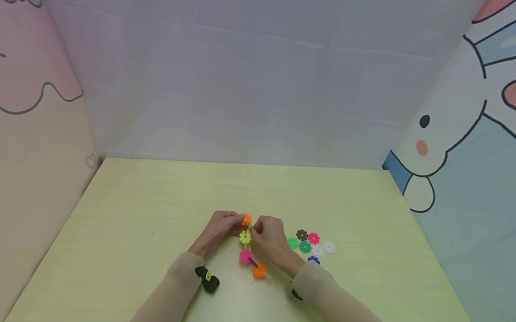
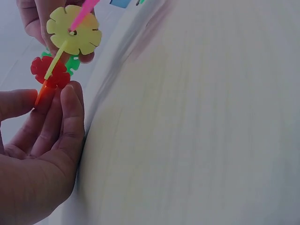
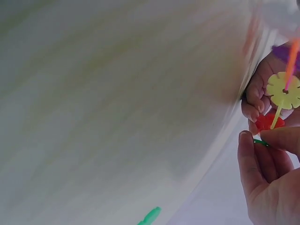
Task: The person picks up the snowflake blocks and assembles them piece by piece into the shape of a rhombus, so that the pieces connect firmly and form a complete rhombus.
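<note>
A chain of flower-shaped discs hangs between the hands: an orange disc [image 1: 246, 219] at the top, a yellow disc [image 1: 245, 237], a pink disc [image 1: 245, 256] and another orange disc [image 1: 259, 271] below. The left hand [image 1: 219, 230] pinches the top orange disc, seen edge-on in the left wrist view beside a red disc [image 2: 50, 72]. On the other side, the right hand [image 1: 274, 241] pinches a green disc [image 3: 260, 142] between thumb and finger, close against the red disc. A purple disc [image 3: 287, 56] shows in the right wrist view.
Right of the right hand, several loose discs lie on the table [image 1: 141, 196]: brown [image 1: 302, 235], pink [image 1: 313, 238], green [image 1: 305, 247], white [image 1: 328, 247] and blue [image 1: 314, 260]. Printed panels stand at both sides, with a pale curtain behind.
</note>
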### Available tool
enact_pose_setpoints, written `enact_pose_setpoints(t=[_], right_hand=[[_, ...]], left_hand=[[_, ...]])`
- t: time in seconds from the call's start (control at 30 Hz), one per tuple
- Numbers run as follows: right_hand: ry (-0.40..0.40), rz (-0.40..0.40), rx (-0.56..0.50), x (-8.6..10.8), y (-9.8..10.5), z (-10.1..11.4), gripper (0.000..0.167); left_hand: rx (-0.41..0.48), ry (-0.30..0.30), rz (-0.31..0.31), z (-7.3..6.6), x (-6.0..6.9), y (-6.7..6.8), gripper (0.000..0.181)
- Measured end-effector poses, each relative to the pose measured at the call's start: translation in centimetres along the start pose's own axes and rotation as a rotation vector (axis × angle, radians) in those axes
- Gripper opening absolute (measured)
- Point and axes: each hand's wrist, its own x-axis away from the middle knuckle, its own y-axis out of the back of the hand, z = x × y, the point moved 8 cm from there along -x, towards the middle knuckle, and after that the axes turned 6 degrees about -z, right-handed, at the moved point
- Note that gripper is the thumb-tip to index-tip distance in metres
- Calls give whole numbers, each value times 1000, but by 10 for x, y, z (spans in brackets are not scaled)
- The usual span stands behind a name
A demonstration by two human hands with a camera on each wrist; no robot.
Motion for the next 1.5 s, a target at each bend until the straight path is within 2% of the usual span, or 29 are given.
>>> enact_pose_setpoints(t=[0.17, 0.37, 0.7, 0.97, 1.27, 1.5], right_hand=[[-4, 7, -26, 0, 0, -1, 17], [25, 4, -4, 0, 0, 0, 16], [-7, 14, -26, 0, 2, -2, 18], [-23, 41, -36, 2, -1, -4, 19], [-26, 57, -72, 5, -2, -6, 20], [12, 28, -67, 3, 0, -5, 20]], left_hand=[[-16, -7, 16, 1, -1, -1, 26], [-15, -12, 14, -1, 0, -1, 23], [22, -28, 50, -3, 0, -2, 22], [35, 15, 77, 1, -1, -1, 19], [0, 24, 120, 1, 0, -1, 19], [11, 19, 94, 1, 0, 0, 18]])
